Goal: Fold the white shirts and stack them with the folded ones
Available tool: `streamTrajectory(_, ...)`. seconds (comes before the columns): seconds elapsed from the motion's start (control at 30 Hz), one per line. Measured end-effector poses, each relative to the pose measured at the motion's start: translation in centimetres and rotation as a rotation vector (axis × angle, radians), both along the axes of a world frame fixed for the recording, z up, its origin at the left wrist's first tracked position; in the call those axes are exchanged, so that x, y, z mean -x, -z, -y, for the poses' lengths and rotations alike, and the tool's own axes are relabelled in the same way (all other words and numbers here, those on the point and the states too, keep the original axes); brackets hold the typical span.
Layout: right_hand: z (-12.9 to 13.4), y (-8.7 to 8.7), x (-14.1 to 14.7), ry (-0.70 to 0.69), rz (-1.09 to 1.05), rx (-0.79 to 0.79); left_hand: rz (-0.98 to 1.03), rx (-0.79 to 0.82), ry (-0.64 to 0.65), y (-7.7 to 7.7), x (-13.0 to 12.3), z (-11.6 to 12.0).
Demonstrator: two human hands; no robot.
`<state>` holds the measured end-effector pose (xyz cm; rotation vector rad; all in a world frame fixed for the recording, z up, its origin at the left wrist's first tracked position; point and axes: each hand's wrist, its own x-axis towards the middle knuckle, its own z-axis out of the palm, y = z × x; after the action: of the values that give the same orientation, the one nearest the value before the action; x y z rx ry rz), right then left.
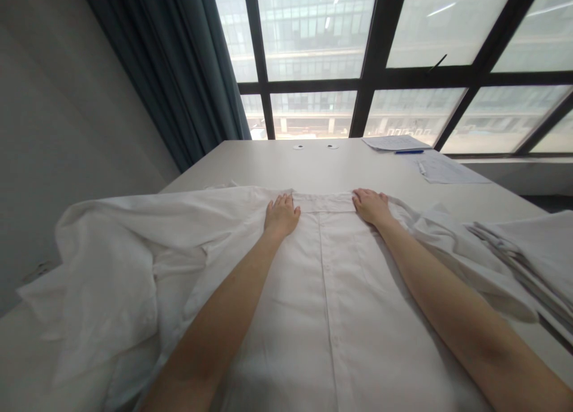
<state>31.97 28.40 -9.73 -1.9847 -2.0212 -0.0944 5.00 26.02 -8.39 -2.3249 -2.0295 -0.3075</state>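
Big dark-framed windows fill the far wall, with a teal curtain drawn into the left corner, and a long white table runs from them toward you. Spread across its near half is a white garment, possibly a shirt or lab coat lying back-up; a stitched seam runs down its middle and a band like a yoke or collar crosses its far edge.

Your left hand lies flat, fingers together, on the far left end of that band. Your right hand lies flat at the far right end. Both are open and pressing, gripping nothing.

Loose white cloth, probably a sleeve or side panel, is bunched to your left. More folded white fabric lies at the right edge.

Judge the garment as light, thin and limp: it will slide on the smooth table and wrinkle easily, so it keeps no shape of its own. Take hold at the band's corners or along the seam, where doubled layers give your fingers more to pinch.

Papers and a blue pen rest well apart, near the windows.
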Motion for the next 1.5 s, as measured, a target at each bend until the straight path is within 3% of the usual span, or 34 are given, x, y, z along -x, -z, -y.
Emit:
streamTrajectory(0.33,-0.1,0.2,-0.1,-0.003,-0.005,-0.014,0.002,-0.034,0.019,0.2,0.0,-0.1)
streamTrajectory(0.43,-0.2,-0.1,0.0,-0.031,-0.003,-0.028,-0.011,-0.033,0.098,-0.1,0.0,0.0)
streamTrajectory(0.6,-0.2,-0.1,0.3,-0.208,0.034,0.035,-0.055,0.051,0.322,-0.4,0.0,0.3)
streamTrajectory(0.9,-0.3,0.3,-1.2,-0.168,0.085,0.121,-0.086,0.167,0.363,-0.6,0.5,-0.2)
streamTrajectory(1.23,5.5,-0.9,-9.0,-0.119,0.159,0.091,-0.102,0.207,0.302,-0.9,0.7,0.2)
streamTrajectory(1.5,10.7,-4.1,-12.1,-0.081,0.181,-0.023,-0.120,0.185,0.072,-1.1,-0.6,2.1)
